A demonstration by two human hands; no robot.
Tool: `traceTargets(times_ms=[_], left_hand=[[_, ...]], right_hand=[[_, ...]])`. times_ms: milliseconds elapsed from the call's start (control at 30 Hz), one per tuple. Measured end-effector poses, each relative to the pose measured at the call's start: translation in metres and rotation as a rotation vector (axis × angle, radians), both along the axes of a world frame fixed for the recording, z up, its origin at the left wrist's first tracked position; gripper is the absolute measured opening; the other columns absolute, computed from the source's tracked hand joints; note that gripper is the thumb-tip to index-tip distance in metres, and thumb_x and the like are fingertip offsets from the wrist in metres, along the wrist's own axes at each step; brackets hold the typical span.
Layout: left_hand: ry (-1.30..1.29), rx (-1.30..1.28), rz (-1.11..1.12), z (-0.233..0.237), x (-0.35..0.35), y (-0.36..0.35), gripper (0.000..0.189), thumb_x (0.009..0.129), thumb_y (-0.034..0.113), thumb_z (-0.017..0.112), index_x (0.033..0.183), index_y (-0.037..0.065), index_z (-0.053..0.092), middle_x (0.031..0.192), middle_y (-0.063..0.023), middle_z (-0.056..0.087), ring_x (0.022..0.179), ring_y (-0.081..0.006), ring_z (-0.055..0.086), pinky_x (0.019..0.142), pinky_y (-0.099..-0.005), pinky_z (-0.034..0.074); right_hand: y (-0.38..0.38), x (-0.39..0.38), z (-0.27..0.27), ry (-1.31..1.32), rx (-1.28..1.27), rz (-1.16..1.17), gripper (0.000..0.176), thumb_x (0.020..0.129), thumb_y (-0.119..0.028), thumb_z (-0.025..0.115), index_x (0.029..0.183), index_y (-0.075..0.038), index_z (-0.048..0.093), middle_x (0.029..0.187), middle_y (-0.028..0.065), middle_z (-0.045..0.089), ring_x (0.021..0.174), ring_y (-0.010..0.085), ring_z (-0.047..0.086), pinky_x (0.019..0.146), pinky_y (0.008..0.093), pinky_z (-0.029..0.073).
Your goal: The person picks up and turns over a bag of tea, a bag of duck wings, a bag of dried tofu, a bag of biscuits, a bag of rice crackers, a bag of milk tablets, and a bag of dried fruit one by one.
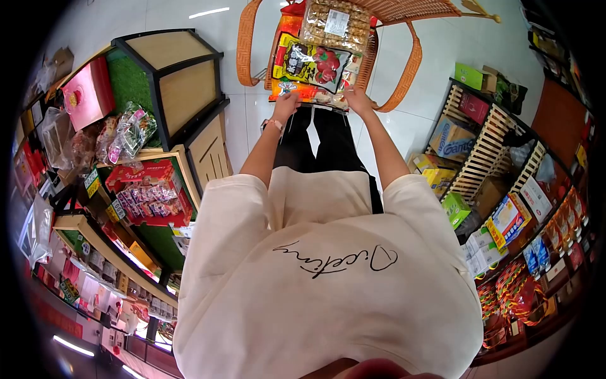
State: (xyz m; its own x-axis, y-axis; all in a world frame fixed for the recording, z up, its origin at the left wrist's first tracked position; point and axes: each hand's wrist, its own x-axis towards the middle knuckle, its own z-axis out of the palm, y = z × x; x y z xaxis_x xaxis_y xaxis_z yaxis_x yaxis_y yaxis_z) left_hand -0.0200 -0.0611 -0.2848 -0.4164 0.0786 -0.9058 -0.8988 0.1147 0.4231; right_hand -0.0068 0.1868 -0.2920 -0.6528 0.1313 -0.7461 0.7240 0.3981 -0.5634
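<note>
My left hand (287,106), with a band on its wrist, has closed its fingers on the near left corner of an orange snack bag (305,93). At the near right corner, my right hand (358,99) grips the edge of what looks like the same bag. A yellow and black bag with red fruit printed on it (309,60) lies flat on top. Farther up the stack is a clear pack of brown, knobbly snacks (319,28) with a white label. The stack sits between the arms of a woven wicker chair (410,69), its seat mostly hidden.
White tiled floor (227,25) surrounds the chair. To the left is a wooden display stand (167,47) with a pink box (88,95) and bagged goods. Slatted shelves (480,136) with boxes stand at the right.
</note>
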Motion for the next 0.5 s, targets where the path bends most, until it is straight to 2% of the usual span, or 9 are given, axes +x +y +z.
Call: traceTargets(times_ms=[100, 133, 233, 267, 367, 433, 500], left_hand=[[-0.079, 0.053, 0.182, -0.009, -0.006, 0.018, 0.027, 0.085, 0.023, 0.048, 0.108, 0.01, 0.054, 0.092, -0.0002, 0.06, 0.079, -0.0095, 0.055, 0.072, -0.0276, 0.044], [-0.107, 0.057, 0.232, -0.009, -0.008, 0.023, 0.026, 0.085, 0.023, 0.049, 0.107, 0.01, 0.054, 0.092, -0.0003, 0.059, 0.08, -0.0099, 0.054, 0.074, -0.0282, 0.044], [-0.181, 0.06, 0.354, -0.018, -0.012, 0.034, 0.025, 0.084, 0.022, 0.052, 0.106, 0.011, 0.053, 0.098, -0.001, 0.055, 0.088, -0.0119, 0.052, 0.079, -0.0312, 0.042], [-0.194, 0.055, 0.385, -0.022, -0.012, 0.037, 0.025, 0.084, 0.022, 0.052, 0.106, 0.011, 0.052, 0.099, -0.001, 0.055, 0.089, -0.0123, 0.052, 0.08, -0.0316, 0.042], [-0.223, 0.086, 0.507, -0.034, -0.015, 0.044, 0.027, 0.084, 0.024, 0.053, 0.108, 0.012, 0.05, 0.103, -0.0001, 0.052, 0.095, -0.0137, 0.048, 0.084, -0.0331, 0.038], [-0.24, 0.129, 0.597, -0.041, -0.018, 0.052, 0.029, 0.084, 0.026, 0.054, 0.109, 0.013, 0.048, 0.106, 0.0008, 0.049, 0.1, -0.0148, 0.045, 0.088, -0.0343, 0.034], [-0.21, 0.244, 0.624, -0.053, -0.02, 0.055, 0.031, 0.084, 0.029, 0.054, 0.109, 0.014, 0.047, 0.112, 0.0006, 0.046, 0.105, -0.015, 0.041, 0.09, -0.0342, 0.032]], right_hand=[[-0.009, -0.011, -0.039, 0.164, 0.105, -0.117, 0.042, 0.073, -0.024, 0.06, 0.103, 0.003, 0.055, 0.092, 0.0202, 0.06, 0.088, 0.0312, 0.058, 0.079, 0.0345, 0.044], [-0.011, -0.028, -0.018, 0.109, -0.013, -0.106, 0.056, 0.073, -0.025, 0.064, 0.117, 0.004, 0.043, 0.101, 0.0175, 0.057, 0.089, 0.0244, 0.056, 0.077, 0.0306, 0.044], [-0.02, -0.036, -0.047, -0.008, -0.061, -0.335, 0.067, 0.071, -0.025, 0.066, 0.125, 0.003, 0.036, 0.112, 0.0208, 0.052, 0.099, 0.0251, 0.053, 0.081, 0.0305, 0.043], [-0.022, -0.04, -0.053, -0.058, -0.094, -0.334, 0.077, 0.07, -0.024, 0.067, 0.131, 0.003, 0.027, 0.118, 0.0224, 0.047, 0.104, 0.026, 0.049, 0.085, 0.0308, 0.041], [-0.035, -0.048, -0.035, -0.072, -0.272, -0.455, 0.085, 0.07, -0.028, 0.067, 0.133, 0.002, 0.02, 0.118, 0.0229, 0.045, 0.107, 0.0266, 0.047, 0.088, 0.0331, 0.039], [-0.04, -0.047, -0.041, -0.086, -0.288, -0.537, 0.085, 0.07, -0.032, 0.067, 0.133, 0.002, 0.021, 0.121, 0.0211, 0.044, 0.109, 0.0265, 0.045, 0.092, 0.0363, 0.036], [-0.038, -0.055, -0.016, -0.095, -0.355, -0.553, 0.084, 0.07, -0.033, 0.067, 0.132, 0.002, 0.024, 0.121, 0.0193, 0.044, 0.109, 0.0263, 0.045, 0.092, 0.0374, 0.035]])
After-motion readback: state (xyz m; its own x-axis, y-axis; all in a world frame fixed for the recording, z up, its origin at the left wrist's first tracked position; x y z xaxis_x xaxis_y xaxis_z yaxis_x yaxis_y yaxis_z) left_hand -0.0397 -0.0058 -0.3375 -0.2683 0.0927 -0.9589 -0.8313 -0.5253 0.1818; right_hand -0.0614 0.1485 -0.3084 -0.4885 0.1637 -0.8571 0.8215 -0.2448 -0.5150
